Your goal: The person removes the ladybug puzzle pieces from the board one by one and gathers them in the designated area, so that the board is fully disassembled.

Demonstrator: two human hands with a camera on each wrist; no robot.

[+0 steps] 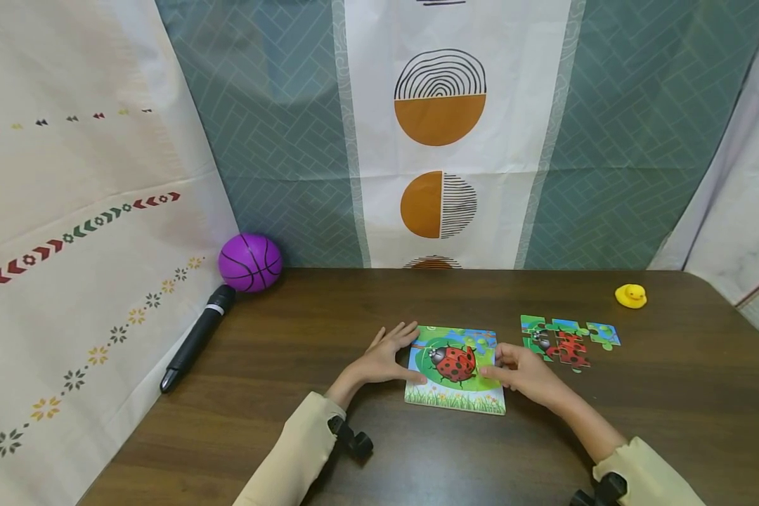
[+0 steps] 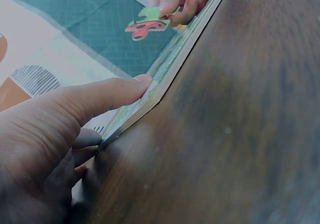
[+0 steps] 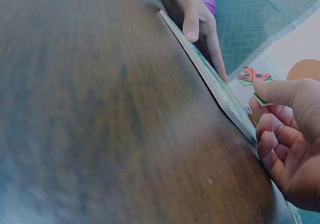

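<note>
A square ladybug puzzle board (image 1: 452, 400) lies flat on the table in front of me. My left hand (image 1: 379, 358) rests along its left side, thumb on the board's face and the other fingers stretched out near the far left corner. Between thumb and fingers, my right hand (image 1: 528, 376) pinches a red and green puzzle piece (image 2: 147, 27) with black dots, held just above the board's right part. The right wrist view shows the same piece (image 3: 255, 75) sticking out past the thumb. Right of the board lie several puzzle pieces (image 1: 569, 348) with ladybug and sky parts.
A yellow rubber duck (image 1: 630, 296) sits at the back right of the brown table (image 1: 367, 295). On the left, a purple ball (image 1: 250, 263) stands by a black microphone-like stick (image 1: 196, 341). Patterned cloths (image 1: 278, 140) hang behind and at the left.
</note>
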